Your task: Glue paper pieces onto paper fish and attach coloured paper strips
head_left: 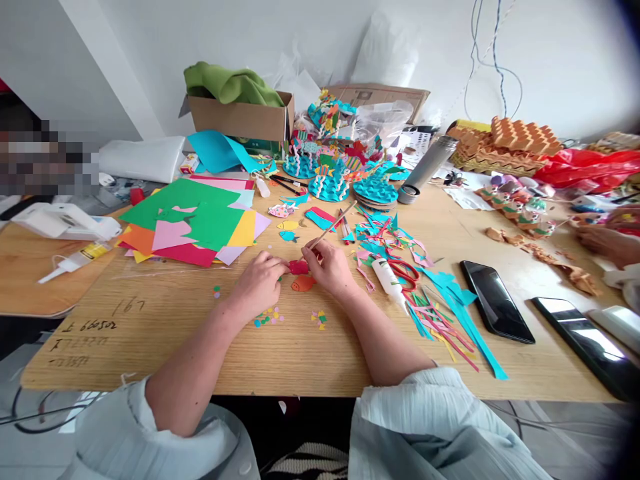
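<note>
At the middle of the wooden desk (165,340), the person's left hand (260,281) is pinching a red paper piece (299,267), its fingers closing together on the piece's left edge. The right hand (331,268) is meeting it from the other side, its fingers clamping a thin wooden stick (334,225) that is slanting up toward the back of the desk. The red paper piece is sitting between both hands, just above an orange paper fish (303,284) lying flat on the desk. Confetti dots (267,317) are lying near the left wrist, a glue bottle (387,277) is lying just right of the right hand, and coloured paper sheets (200,220) are lying behind the left hand.
</note>
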`<state>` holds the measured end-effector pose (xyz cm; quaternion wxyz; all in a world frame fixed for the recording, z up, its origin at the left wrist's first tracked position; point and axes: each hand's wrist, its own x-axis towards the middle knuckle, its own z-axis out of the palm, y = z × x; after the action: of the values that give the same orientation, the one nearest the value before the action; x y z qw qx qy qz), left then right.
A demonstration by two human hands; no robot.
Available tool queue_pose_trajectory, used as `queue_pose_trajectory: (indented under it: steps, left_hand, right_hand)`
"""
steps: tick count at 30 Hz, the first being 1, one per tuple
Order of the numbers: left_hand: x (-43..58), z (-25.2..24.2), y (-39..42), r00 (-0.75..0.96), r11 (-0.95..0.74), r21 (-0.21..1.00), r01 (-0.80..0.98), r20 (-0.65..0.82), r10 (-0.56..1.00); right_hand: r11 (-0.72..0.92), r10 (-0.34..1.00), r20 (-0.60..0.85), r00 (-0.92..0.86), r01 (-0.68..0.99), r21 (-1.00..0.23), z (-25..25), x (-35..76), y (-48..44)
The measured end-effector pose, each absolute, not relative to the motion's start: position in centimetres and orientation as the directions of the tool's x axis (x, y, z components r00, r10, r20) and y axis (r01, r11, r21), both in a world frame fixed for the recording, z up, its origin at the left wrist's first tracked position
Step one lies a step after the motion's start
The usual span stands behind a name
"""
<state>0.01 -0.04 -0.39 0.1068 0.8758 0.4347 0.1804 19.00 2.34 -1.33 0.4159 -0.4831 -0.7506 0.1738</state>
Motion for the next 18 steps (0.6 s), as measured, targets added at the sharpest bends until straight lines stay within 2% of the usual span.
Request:
queue_pose_trajectory:
  steps: [4, 18]
  left_hand:
    - [-0.04, -0.51, 0.01, 0.56, -0.605, 0.333, 0.723, 0.228, 0.796]
    - [-0.04, -0.43, -0.03, 0.559, -0.603, 0.341, 0.721, 0.228, 0.797]
  right_hand:
    - [0.486, 0.862, 0.46, -0.213, 0.606, -0.63, -1.35, 18.99, 2.36]
    - [0.463, 0.874, 0.445, -0.195, 0.615, -0.639, -1.24, 18.98, 2.3]
